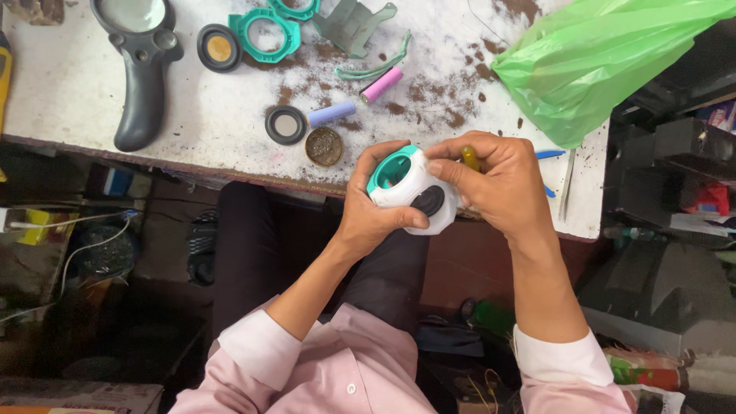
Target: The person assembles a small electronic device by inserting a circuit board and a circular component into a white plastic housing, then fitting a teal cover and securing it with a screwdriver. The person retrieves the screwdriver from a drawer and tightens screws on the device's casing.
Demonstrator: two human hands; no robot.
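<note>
Risk, table edge: We judge the white housing could drop to the floor, since we hold it just off the near edge of the table, over our lap, with nothing beneath it.
Risk, tool slip: Our right hand pinches a thin yellow-handled tool against the housing; we think a slip could jab the left thumb, which lies close by.
Risk, loose parts: The lilac cylinder cell and pink cylinder cell lie free on the table and, being round, could roll if we bump it.
Table: White, worn, speckled with brown crumbs and stains, its near edge dark.
Green bag: A crumpled green plastic bag covers the far right corner.
Magnifier: A grey handled magnifying glass lies far left.
Teal ring: A teal ring frame sits beside a round black cap.
Small rounds: A black lens ring lies close beside a brass-coloured disc, near the front edge.
Left grip: Our left hand is wrapped around the housing, thumb over its dark round button, teal opening facing up.
Right grip: Closed narrow on the tool, fingertips also touching the housing.
Room: Dim and cluttered below and beside the table, with wires, boxes and dark equipment on the right.
</note>
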